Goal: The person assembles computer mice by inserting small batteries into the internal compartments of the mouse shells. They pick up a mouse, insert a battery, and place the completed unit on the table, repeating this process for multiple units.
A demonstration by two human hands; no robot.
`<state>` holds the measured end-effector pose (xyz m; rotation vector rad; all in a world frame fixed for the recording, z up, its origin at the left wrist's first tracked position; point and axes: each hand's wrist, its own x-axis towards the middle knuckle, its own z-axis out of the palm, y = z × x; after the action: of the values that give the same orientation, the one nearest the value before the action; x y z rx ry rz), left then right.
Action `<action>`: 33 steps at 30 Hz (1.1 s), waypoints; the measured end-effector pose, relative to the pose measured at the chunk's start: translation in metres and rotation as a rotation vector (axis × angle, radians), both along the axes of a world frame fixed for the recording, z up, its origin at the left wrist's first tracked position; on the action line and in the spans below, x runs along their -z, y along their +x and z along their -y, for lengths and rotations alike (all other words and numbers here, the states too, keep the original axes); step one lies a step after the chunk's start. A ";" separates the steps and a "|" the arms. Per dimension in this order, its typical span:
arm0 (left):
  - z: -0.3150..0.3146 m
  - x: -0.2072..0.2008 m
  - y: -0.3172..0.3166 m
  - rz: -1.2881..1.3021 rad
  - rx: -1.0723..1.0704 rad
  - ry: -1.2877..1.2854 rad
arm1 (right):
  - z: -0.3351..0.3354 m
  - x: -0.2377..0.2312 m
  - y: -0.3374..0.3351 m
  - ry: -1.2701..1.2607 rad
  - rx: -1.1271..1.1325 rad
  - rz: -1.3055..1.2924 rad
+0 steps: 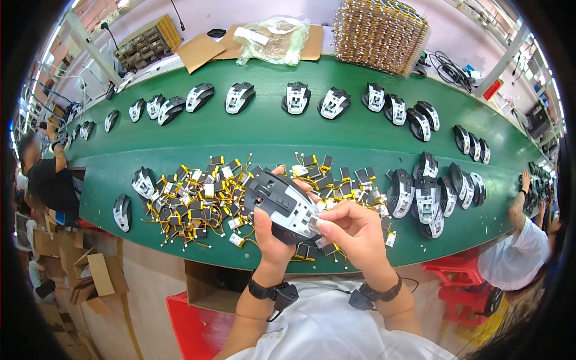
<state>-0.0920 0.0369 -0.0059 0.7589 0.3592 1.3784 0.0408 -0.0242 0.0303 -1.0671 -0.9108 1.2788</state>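
My left hand is wrapped round a black and grey computer mouse, raised over the green bench and tilted, its shell partly uncovered. At the mouse's near right end, my right hand pinches a small silvery flat piece, which looks like a battery; its far side is hidden by the fingers. Loose battery packs with yellow tape and thin coloured wires lie heaped to the left of the mouse. More battery packs spread out behind and to the right of it.
Several part-built mice cluster on the right of the bench; others line its far strip. A tall stack of battery trays and a plastic bag stand at the back. People work at both sides. A red stool stands right.
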 end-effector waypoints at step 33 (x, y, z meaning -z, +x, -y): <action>0.003 0.003 -0.004 0.105 0.248 -0.191 | 0.013 0.011 0.009 0.432 0.071 0.659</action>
<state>-0.0958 0.0341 -0.0093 0.5510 0.2980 1.1273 0.0502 -0.0370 0.0193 -1.1671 -1.5445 0.6124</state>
